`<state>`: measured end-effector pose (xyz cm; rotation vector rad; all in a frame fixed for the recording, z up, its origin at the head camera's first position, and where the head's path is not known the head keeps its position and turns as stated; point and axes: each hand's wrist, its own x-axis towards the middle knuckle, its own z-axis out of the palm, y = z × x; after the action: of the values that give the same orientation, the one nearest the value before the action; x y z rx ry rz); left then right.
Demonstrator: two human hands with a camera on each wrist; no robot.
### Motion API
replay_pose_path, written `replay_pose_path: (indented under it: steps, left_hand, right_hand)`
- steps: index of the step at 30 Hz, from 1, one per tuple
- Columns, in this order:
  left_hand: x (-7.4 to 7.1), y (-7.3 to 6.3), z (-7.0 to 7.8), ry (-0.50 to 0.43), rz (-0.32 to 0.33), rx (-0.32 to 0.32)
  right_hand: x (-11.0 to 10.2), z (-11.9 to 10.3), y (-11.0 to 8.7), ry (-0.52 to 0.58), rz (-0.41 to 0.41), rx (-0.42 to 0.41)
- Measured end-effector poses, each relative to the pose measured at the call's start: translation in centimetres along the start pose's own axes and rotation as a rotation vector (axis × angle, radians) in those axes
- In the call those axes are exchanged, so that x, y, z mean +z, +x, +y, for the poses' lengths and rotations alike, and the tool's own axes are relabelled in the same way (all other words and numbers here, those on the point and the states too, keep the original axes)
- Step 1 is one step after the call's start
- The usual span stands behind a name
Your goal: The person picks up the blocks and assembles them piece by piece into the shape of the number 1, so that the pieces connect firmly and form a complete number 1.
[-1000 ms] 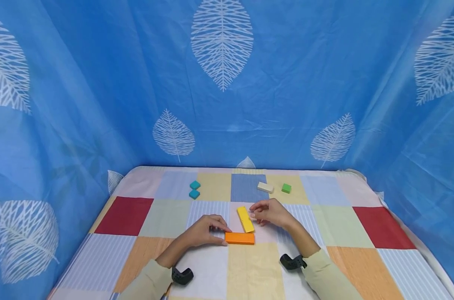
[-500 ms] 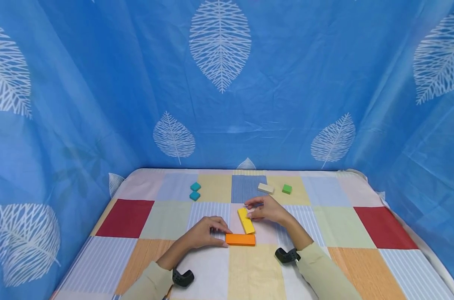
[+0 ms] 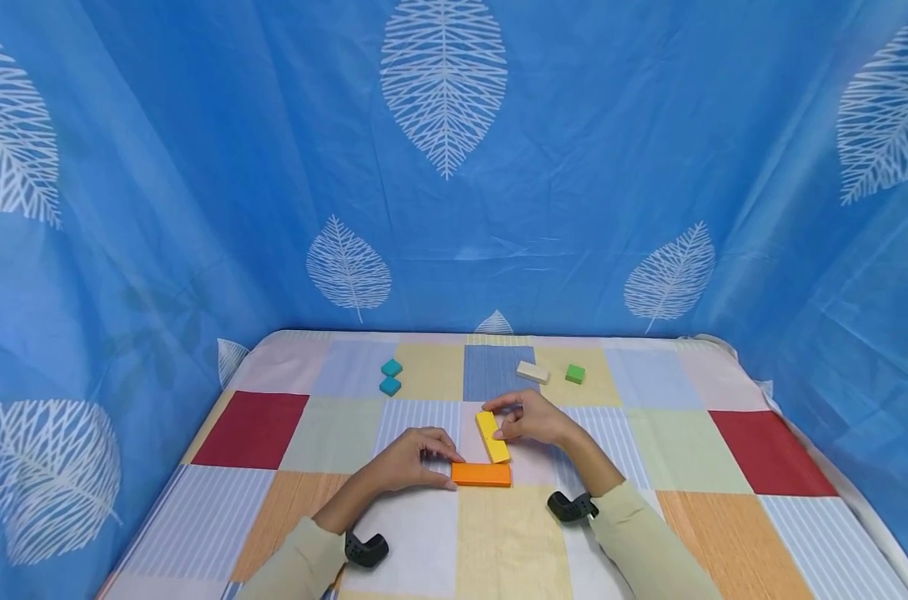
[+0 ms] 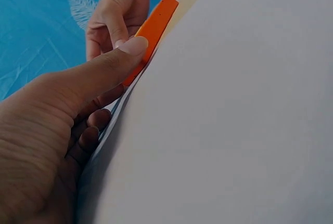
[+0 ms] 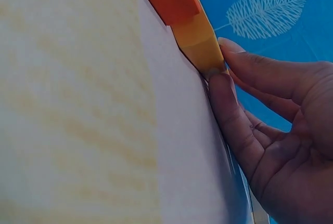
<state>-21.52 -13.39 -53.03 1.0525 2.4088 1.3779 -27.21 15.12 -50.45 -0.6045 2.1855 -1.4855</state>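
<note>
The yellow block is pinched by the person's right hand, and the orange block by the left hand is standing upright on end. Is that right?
Not quite: the orange block by the left hand isn't upright; it lies lengthwise on the patchwork cloth, as the head view shows. The yellow block is indeed pinched by the right hand.

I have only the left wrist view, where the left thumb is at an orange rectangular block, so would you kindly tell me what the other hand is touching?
Observer: The right hand has its thumb and a finger on a yellow rectangular block.
Operator: Thank you; how does it lie relative to the orange block?
Observer: In the head view it slants away from the orange block's far side, near the right end.
Operator: Is anything lying farther off, on the right?
Observer: Yes, a small green square block, just right of a cream rectangular block.
</note>
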Motion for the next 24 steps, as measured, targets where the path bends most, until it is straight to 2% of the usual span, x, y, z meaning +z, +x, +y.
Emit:
replay_pose_path:
  steps: [16,24]
  left_hand:
    - [-0.33,0.0,-0.3,-0.004,-0.012,0.033]
    - [-0.31,0.04,-0.14,-0.005,-0.015,0.043]
  right_hand:
    - [0.13,0.39,0.02,-0.01,-0.023,-0.036]
    - [0.4,0.16,-0.09,-0.012,0.054,-0.019]
